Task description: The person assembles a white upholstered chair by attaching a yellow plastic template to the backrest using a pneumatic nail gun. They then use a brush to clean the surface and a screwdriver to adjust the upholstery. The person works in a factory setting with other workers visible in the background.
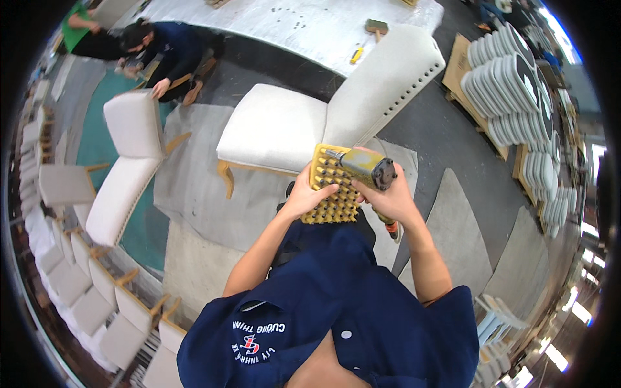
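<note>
My left hand (306,196) grips a yellow tray (331,212) by its left side, thumb on top. Rows of small upright studs, perhaps upholstery nails, fill the tray. In my right hand (396,199) is a yellow and black air nailer (363,165), its metal tip over the tray's upper edge. A fitting with a red-orange ring (391,227) hangs below the tool. Just beyond my hands a cream upholstered chair (275,126) lies tipped, with dark round nail heads (404,97) along its backrest edge. Neither hand touches the chair.
A white-covered table (304,29) stands ahead, bearing a brush (376,26) and a yellow cutter (356,55). At left, a co-worker in dark clothes (174,48) crouches by another cream chair (132,126). Stacked padded panels (501,84) stand right; rows of chairs (97,310) line the left.
</note>
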The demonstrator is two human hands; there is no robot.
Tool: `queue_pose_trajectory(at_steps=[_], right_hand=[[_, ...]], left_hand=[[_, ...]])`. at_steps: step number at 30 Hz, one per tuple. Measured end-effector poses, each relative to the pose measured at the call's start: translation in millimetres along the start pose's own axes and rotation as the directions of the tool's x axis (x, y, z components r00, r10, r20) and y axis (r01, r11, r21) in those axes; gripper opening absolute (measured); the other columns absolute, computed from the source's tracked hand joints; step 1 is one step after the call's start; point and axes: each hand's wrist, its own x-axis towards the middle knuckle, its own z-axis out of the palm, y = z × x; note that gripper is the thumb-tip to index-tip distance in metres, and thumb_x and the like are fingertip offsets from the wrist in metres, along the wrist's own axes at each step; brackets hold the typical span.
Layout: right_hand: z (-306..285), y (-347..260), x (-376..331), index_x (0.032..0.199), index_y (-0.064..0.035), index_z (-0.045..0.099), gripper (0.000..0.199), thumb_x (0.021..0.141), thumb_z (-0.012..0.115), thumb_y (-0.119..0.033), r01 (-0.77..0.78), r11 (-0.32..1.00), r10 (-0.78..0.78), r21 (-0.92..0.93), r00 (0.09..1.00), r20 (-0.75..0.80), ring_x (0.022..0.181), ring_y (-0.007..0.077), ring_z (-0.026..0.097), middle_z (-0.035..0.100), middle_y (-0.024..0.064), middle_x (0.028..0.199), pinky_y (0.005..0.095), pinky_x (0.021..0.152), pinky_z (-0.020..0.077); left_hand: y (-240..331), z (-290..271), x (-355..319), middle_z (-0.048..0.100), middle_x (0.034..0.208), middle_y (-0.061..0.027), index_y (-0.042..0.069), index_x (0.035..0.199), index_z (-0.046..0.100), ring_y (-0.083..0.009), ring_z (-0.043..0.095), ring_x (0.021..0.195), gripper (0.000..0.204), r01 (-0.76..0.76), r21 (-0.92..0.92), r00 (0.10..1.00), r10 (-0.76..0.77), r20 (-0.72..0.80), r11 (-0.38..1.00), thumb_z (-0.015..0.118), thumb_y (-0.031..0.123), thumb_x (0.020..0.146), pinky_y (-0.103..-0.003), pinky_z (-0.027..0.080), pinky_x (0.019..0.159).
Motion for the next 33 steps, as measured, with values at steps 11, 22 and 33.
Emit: queue_pose_trajectory(at_steps=[11, 22, 33], right_hand=[[-2.8, 145.0, 21.6, 0.141, 0.0036, 0.054, 0.055, 0.088, 0.065, 0.009, 0.304, 0.947, -0.279, -0.103, 0.62, -0.733, 0.085, 0.0113, 0.067, 0.064, 0.0116, 0.13, 0.024, 0.061, 0.0606], [-11.5, 214.3, 70.7, 0.141, 0.0031, 0.054, 0.057, 0.085, 0.067, 0.007, 0.273, 0.884, -0.467, -0.379, 0.51, -0.722, 0.084, 0.012, 0.07, 0.066, 0.015, 0.133, 0.0247, 0.063, 0.0621], [-14.6, 193.1, 79.5, 0.14, 0.002, 0.057, 0.06, 0.081, 0.065, 0.011, 0.249, 0.848, -0.524, -0.467, 0.519, -0.676, 0.096, 0.015, 0.07, 0.067, 0.0156, 0.13, 0.0239, 0.064, 0.0624]], left_hand=[[-59.6, -58.3, -2.8, 0.065, 0.124, -0.0111, 0.002, 0.138, 0.045, -0.0192, 0.065, 0.112, 0.061, 0.32, -0.222, 0.94, -0.338, -0.047, 0.921, 0.078, 0.007, 0.087, -0.036, 0.055, 0.097], [-95.6, -73.1, 9.6, 0.065, 0.124, -0.0124, 0.001, 0.139, 0.045, -0.0203, 0.067, 0.111, 0.064, 0.345, -0.192, 0.932, -0.36, -0.049, 0.919, 0.079, 0.008, 0.085, -0.037, 0.056, 0.095], [-99.0, -71.8, 13.0, 0.065, 0.124, -0.0136, 0.0, 0.14, 0.046, -0.0219, 0.067, 0.11, 0.066, 0.354, -0.144, 0.932, -0.362, -0.033, 0.924, 0.078, 0.01, 0.084, -0.039, 0.056, 0.096]])
